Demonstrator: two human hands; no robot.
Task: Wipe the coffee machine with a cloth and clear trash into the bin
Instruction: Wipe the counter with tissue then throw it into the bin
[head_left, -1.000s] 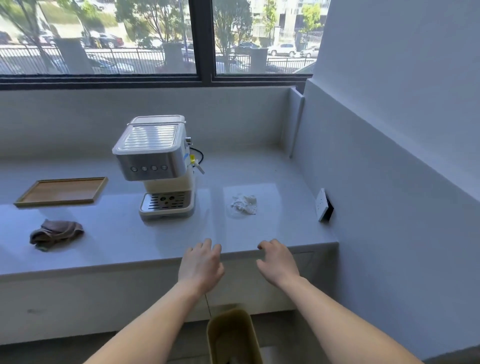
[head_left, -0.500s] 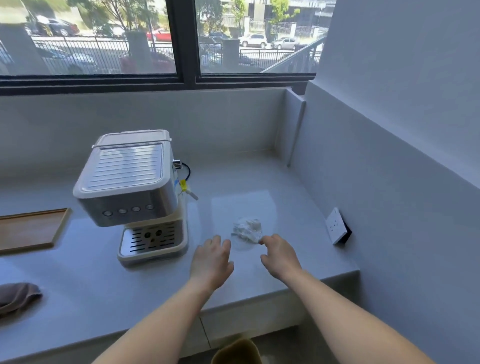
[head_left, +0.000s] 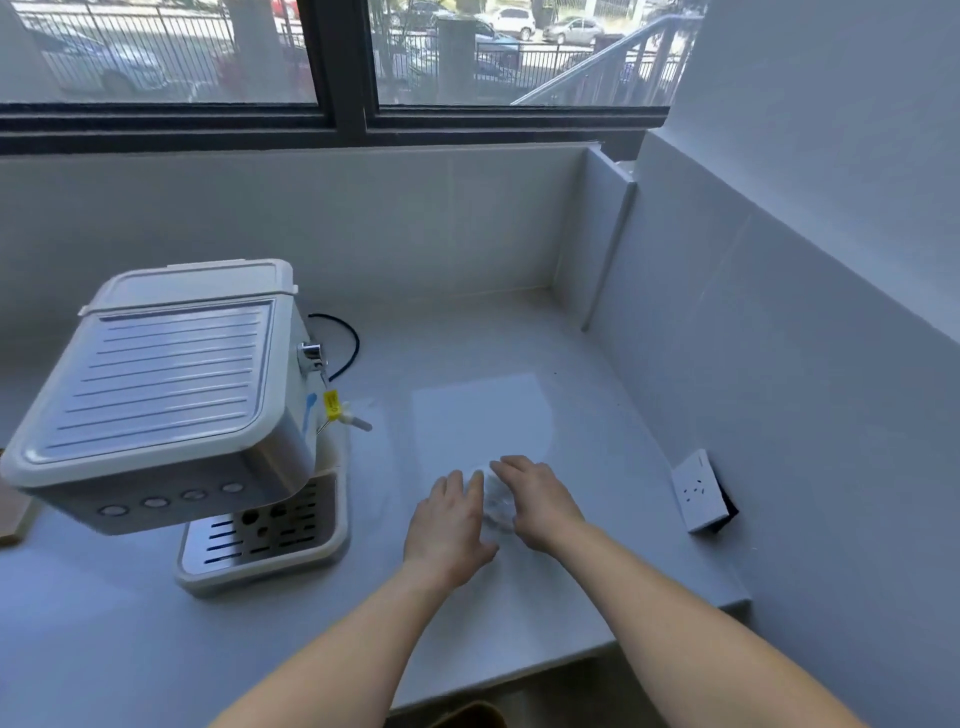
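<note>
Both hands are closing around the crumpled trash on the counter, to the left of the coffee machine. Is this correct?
Not quite. In the head view both hands, left and right, do close around the crumpled trash on the counter, but it lies to the right of the coffee machine, not the left.

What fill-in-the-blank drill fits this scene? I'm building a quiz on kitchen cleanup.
1. Both hands, left hand and right hand, close around the crumpled white ____.
2. The white-and-silver coffee machine stands to the ____ of the hands.
3. The white socket plate leans against the ____.

Missing words: trash; left; wall
</note>
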